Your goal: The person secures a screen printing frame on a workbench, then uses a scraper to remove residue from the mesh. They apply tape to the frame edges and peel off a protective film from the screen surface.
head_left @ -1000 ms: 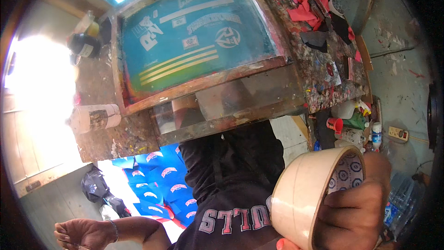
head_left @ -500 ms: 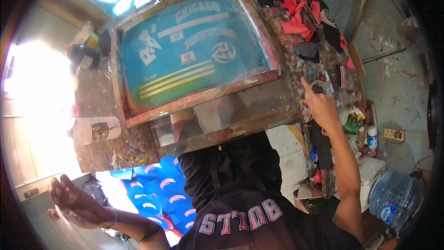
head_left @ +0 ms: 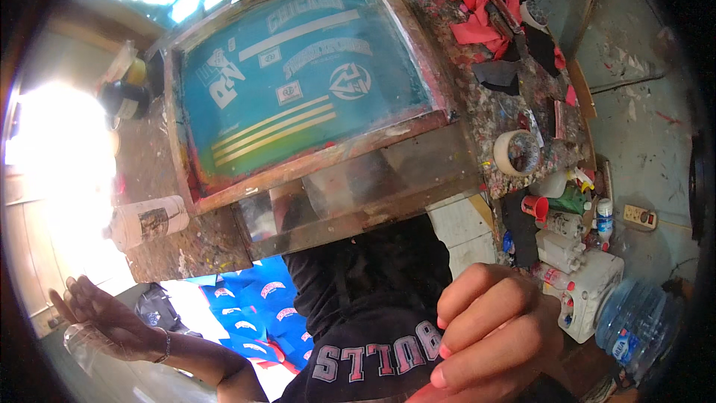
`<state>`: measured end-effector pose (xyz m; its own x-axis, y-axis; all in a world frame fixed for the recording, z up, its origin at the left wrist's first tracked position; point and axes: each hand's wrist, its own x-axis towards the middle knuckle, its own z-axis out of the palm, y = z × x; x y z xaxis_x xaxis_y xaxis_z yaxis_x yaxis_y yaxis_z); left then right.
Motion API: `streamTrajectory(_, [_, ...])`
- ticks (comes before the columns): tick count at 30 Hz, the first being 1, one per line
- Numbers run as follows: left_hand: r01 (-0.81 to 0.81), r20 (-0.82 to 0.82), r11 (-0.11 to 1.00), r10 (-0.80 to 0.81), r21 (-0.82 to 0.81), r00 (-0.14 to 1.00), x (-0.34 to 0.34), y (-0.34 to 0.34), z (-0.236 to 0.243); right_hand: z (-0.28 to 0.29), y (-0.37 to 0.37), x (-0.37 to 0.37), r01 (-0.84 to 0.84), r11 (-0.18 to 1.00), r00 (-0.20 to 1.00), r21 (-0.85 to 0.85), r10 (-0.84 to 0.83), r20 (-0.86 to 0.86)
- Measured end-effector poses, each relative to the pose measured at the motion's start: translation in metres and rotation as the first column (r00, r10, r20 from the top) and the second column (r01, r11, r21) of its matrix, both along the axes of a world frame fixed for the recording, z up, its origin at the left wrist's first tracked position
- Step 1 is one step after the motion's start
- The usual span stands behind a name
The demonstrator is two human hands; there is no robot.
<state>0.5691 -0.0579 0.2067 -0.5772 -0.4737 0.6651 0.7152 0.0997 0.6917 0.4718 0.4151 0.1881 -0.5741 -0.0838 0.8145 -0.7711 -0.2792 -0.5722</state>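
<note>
My left hand is held out low on the left, palm up with its fingers bent upward. A clear, shiny plastic thing rests against the palm and thumb; its exact kind is hard to tell. Close below the camera at lower right is my right hand, with its fingers curled inward; whatever they hold, if anything, is hidden. Ahead lies a wooden-framed printing screen with a teal mesh, pale lettering and yellow stripes. On the worktop right of it sits a roll of masking tape, apart from both hands.
A white plastic bottle lies on the worktop's left, with a dark jar farther back. Red scraps litter the far right. Below the bench's right side stand several bottles and a large blue water jug. Blue printed cloths lie lower left.
My right hand has drawn back from the masking tape toward the camera, its fingers going from pointing to curled. The tape is now uncovered. My left hand's fingers have straightened somewhat.
</note>
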Motion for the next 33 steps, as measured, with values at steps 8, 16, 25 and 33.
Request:
streamTrajectory(8, [-0.250,0.160,0.963,0.264,-0.100,0.951,-0.074,0.061,0.019,-0.009,0.008,0.003,-0.076,0.997,0.895,-0.026,0.080,0.439])
streamTrajectory(16, [-0.134,0.026,0.227,0.589,-0.965,0.807,-0.298,0.116,-0.041,-0.139,-0.047,-0.005,-0.010,0.934,0.355,-0.357,0.337,0.872])
streamTrajectory(25, [0.588,0.736,0.598,0.005,-0.545,0.677,-0.443,0.153,-0.183,-0.187,-0.078,-0.012,-0.111,0.496,-0.070,-0.861,0.860,0.505])
streamTrajectory(33, [0.593,0.767,0.543,0.161,-0.595,0.621,-0.447,0.178,-0.217,-0.193,-0.081,-0.022,-0.062,0.504,-0.083,-0.862,0.858,0.507])
